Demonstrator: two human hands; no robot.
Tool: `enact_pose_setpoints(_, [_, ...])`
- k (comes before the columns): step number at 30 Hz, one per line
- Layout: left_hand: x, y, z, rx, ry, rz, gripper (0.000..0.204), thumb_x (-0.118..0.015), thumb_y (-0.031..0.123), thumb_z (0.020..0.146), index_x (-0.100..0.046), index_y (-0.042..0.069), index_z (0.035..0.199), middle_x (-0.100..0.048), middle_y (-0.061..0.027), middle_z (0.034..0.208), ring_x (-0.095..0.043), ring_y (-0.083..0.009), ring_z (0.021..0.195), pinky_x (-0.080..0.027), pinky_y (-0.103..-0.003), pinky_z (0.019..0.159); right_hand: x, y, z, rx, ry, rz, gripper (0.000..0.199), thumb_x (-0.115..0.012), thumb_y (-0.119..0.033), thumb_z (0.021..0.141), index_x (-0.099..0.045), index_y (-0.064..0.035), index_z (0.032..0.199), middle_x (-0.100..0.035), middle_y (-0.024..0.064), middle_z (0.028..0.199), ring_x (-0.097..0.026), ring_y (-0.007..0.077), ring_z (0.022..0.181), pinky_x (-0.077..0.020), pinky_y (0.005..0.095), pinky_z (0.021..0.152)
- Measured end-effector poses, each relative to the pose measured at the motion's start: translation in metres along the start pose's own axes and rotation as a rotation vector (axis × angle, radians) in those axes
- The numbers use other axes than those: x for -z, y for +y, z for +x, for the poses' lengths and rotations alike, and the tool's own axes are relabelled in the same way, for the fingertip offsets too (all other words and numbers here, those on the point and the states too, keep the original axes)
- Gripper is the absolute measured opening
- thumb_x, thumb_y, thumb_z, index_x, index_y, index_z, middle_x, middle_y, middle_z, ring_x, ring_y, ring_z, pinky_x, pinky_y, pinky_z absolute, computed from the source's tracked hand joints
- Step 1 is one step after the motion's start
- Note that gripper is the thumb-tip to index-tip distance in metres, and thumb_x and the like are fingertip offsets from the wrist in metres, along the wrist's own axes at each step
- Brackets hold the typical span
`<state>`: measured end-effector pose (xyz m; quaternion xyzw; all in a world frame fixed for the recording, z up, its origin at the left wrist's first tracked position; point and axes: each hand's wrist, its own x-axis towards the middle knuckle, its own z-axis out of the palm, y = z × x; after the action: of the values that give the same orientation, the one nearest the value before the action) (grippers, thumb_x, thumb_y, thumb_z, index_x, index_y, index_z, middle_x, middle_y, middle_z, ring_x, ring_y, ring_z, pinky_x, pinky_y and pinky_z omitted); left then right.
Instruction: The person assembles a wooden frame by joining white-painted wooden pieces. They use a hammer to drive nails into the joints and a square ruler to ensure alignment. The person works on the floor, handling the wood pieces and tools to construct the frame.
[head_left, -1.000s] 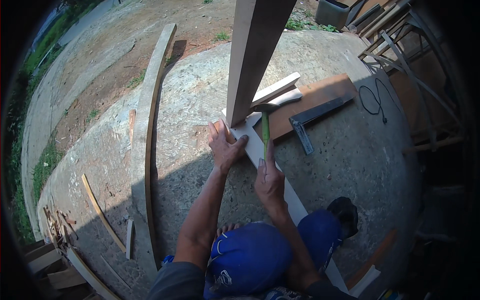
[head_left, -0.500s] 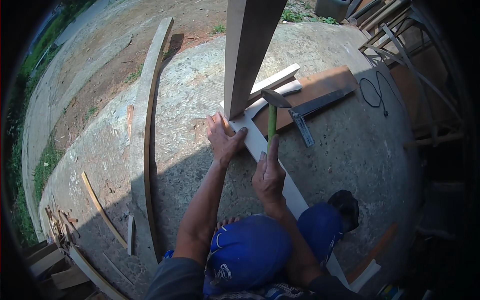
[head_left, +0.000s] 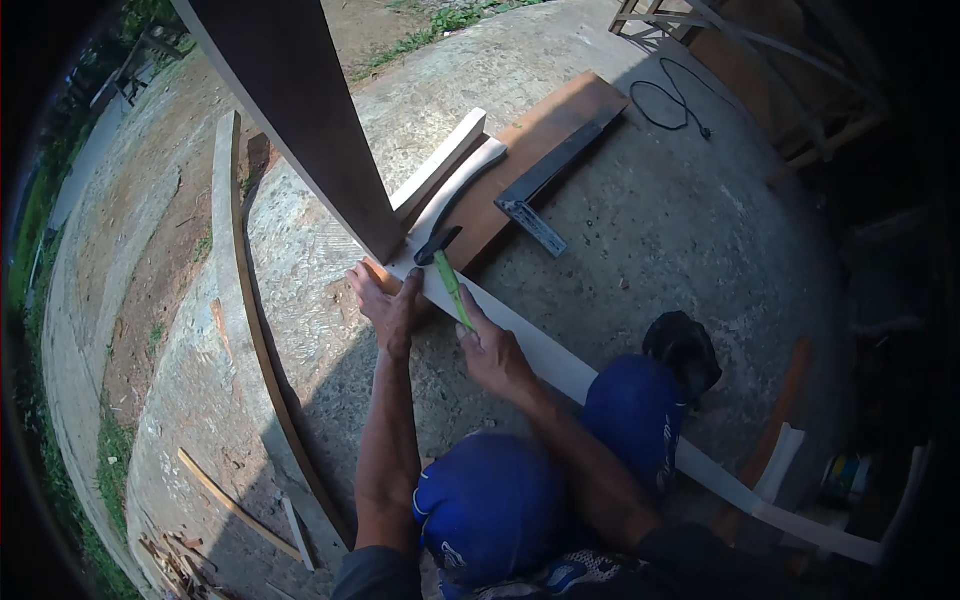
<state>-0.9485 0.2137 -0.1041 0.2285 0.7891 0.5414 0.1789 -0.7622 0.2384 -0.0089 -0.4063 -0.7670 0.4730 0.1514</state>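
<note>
My right hand is closed round the green handle of a hammer. The dark hammer head is down at a long pale board, near its joint with a thick upright timber. My left hand grips the end of that board just left of the hammer, thumb on the near side and fingers round the far corner. The board runs back toward me under my right forearm, past my blue-clad knee. Whether a nail stands under the hammer head is too small to tell.
Beyond the joint lie a pale wooden strip, a curved pale piece and a brown board. A try square rests against it. A long plank lies left, wood scraps lower left, a black cord upper right.
The hammer has come down from raised above the board to the board's surface beside the upright. My view has shifted, so everything sits differently; my left hand keeps its place on the board's end.
</note>
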Motion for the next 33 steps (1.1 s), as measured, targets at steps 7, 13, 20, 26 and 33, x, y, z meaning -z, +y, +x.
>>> enact_pose_setpoints(7, [-0.002,0.0,-0.001,0.07,-0.136,-0.258,0.107,-0.082,0.037,0.084,-0.015,-0.002,0.159,-0.001,-0.024,0.166,-0.019,-0.0339,0.151,-0.027,-0.045,0.121,0.044,0.006,-0.05,-0.222,-0.233,-0.425,0.057,-0.054,-0.019,0.098,-0.038,-0.0133,0.153,-0.066,0.0243,0.114,-0.066,0.0404,0.106,-0.0525,0.0484,0.087])
enact_pose_setpoints(13, [0.0,-0.005,0.003,0.081,-0.129,-0.084,0.109,-0.077,0.039,0.087,-0.006,-0.003,0.159,-0.007,-0.0266,0.163,-0.027,-0.035,0.147,-0.029,-0.047,0.119,0.174,0.029,-0.111,0.058,0.333,-0.357,0.017,-0.059,-0.017,0.095,-0.067,-0.0042,0.104,-0.067,0.0176,0.094,-0.069,0.0376,0.088,-0.0551,0.0472,0.077])
enact_pose_setpoints(20, [0.007,-0.008,-0.005,0.035,-0.12,-0.117,0.106,-0.075,0.038,0.088,-0.009,-0.003,0.16,-0.001,-0.0229,0.167,-0.008,-0.0327,0.155,-0.013,-0.04,0.124,0.277,0.234,-0.138,-0.555,0.195,-0.832,0.017,-0.058,-0.01,0.086,-0.07,-0.0009,0.093,-0.067,0.0283,0.101,-0.062,0.0494,0.1,-0.0492,0.0561,0.084])
enact_pose_setpoints(26, [0.034,-0.018,-0.056,0.12,-0.174,-0.384,0.086,-0.068,0.023,0.095,-0.015,-0.001,0.159,-0.025,-0.0269,0.161,-0.032,-0.0361,0.147,-0.035,-0.041,0.116,0.259,0.352,-0.125,-0.399,0.445,-0.853,0.015,-0.056,-0.004,0.08,-0.063,0.0077,0.088,-0.064,0.0354,0.099,-0.061,0.052,0.103,-0.0488,0.0556,0.087])
enact_pose_setpoints(33, [0.053,-0.024,-0.107,0.098,-0.031,-0.152,0.06,-0.063,0.017,0.098,-0.04,-0.002,0.15,-0.047,-0.022,0.149,-0.061,-0.0331,0.12,-0.053,-0.04,0.096,0.258,0.343,-0.117,-0.635,0.417,-0.84,0.019,-0.061,-0.009,0.08,-0.066,0.0048,0.092,-0.067,0.0324,0.1,-0.064,0.0501,0.101,-0.051,0.0549,0.088])
